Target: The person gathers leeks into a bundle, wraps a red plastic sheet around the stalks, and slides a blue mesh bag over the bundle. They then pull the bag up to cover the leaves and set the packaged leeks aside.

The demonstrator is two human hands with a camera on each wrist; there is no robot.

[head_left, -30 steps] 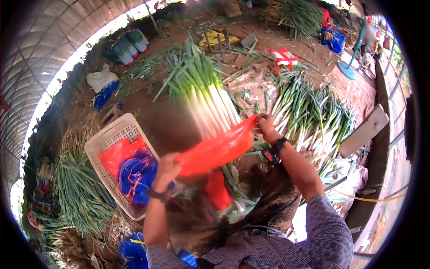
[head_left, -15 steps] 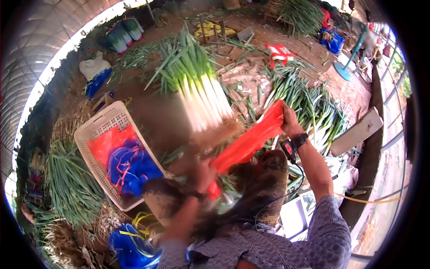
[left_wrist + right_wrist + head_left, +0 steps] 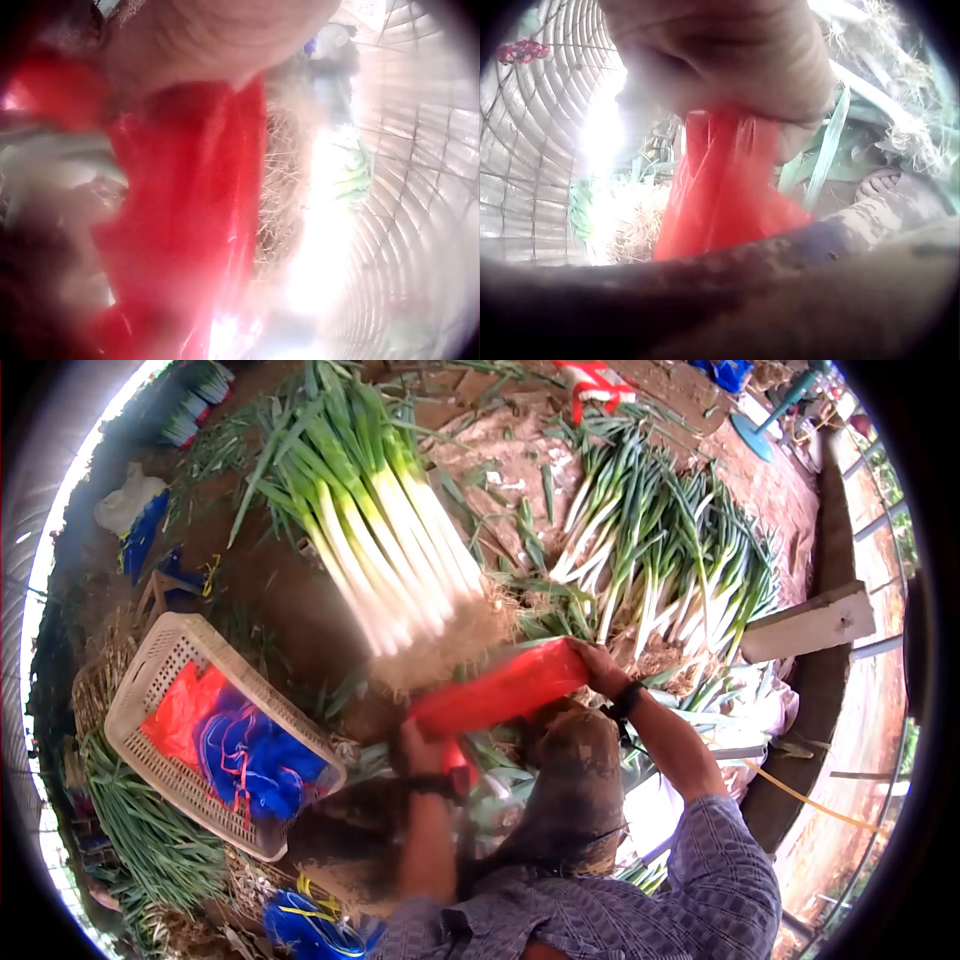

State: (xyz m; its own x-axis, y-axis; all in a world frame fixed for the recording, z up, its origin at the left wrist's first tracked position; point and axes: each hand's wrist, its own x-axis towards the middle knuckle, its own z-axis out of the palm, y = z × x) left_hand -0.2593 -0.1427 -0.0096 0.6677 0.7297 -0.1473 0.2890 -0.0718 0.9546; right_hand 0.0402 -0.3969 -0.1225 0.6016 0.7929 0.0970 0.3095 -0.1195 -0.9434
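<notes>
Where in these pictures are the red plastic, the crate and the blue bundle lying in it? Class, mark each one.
Red plastic (image 3: 500,686), head view: the middle of its broad face.
Crate (image 3: 150,670), head view: its perforated wall.
Blue bundle (image 3: 258,758), head view: the middle of the heap.

Through my remote feed, I see the brown earth floor (image 3: 270,582) carrying loose green-and-white leeks (image 3: 690,550) toward its right edge and a teal, round-based stand (image 3: 752,438) near its far right corner.
</notes>
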